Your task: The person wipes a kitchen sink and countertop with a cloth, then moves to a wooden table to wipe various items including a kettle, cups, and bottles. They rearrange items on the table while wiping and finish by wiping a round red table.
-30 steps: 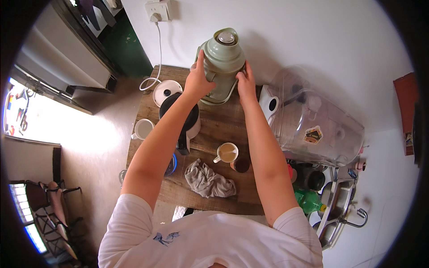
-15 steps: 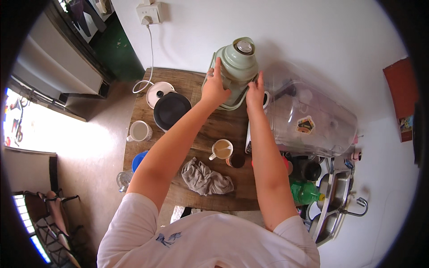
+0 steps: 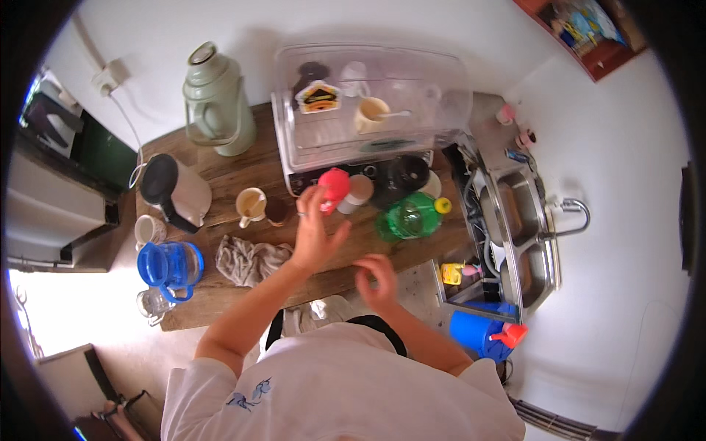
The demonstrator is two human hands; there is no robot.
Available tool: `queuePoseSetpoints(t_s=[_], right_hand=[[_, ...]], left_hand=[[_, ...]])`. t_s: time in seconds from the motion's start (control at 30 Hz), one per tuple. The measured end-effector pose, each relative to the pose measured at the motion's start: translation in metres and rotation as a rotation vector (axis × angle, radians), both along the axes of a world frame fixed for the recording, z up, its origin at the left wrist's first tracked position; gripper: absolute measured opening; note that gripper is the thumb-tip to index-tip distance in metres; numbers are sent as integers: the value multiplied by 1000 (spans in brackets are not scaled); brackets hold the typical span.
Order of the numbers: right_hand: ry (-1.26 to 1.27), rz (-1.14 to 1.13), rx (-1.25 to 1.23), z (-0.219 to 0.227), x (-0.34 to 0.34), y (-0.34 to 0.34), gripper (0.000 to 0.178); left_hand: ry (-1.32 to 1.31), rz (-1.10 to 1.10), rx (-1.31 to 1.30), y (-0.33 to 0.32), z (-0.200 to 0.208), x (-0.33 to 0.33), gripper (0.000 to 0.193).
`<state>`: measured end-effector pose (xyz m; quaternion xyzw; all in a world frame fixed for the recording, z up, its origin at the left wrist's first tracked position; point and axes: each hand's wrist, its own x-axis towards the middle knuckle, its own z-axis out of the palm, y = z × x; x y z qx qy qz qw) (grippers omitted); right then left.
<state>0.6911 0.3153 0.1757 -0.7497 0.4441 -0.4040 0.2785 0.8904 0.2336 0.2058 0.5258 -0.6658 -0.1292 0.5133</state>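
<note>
My left hand (image 3: 315,239) reaches over the table with fingers stretched and thumb apart. Its fingertips overlap a red rounded object (image 3: 335,185); whether they touch it I cannot tell. Beside that stands a small pale-lidded jar (image 3: 358,191). Nearer to me, my right hand (image 3: 376,283) hovers by the table's front edge, somewhat blurred, its fingers loosely curled and apart with nothing in them. To the left of my left hand are a small dark-topped jar (image 3: 276,212), a cup of light brown drink (image 3: 251,205) and a crumpled grey cloth (image 3: 250,261).
The pale green thermos flask (image 3: 218,103) stands at the back left. Near it are an electric kettle (image 3: 187,192), a white mug (image 3: 150,231) and a blue-lidded pitcher (image 3: 175,266). A clear-covered dish rack (image 3: 309,140), green bottle (image 3: 413,218) and steel sink (image 3: 518,228) lie rightward.
Both hands have left the thermos flask, which now stands upright on the table. They have come back toward me, and the view has swung right.
</note>
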Motion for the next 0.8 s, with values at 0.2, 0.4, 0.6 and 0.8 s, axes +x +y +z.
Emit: queuePoseSetpoints(t_s=[0.2, 0.4, 0.6, 0.8], right_hand=[[-77, -471, 59, 47, -128, -38, 67], [-126, -332, -80, 50, -102, -88, 43], [-43, -359, -87, 124, -61, -64, 25], [-190, -7, 8, 253, -3, -52, 26]], left_hand=[[69, -381, 140, -11, 29, -113, 90], [-111, -386, 145, -17, 6, -138, 86], [-42, -360, 195, 35, 58, -104, 84], [112, -260, 97, 82, 169, -37, 94]])
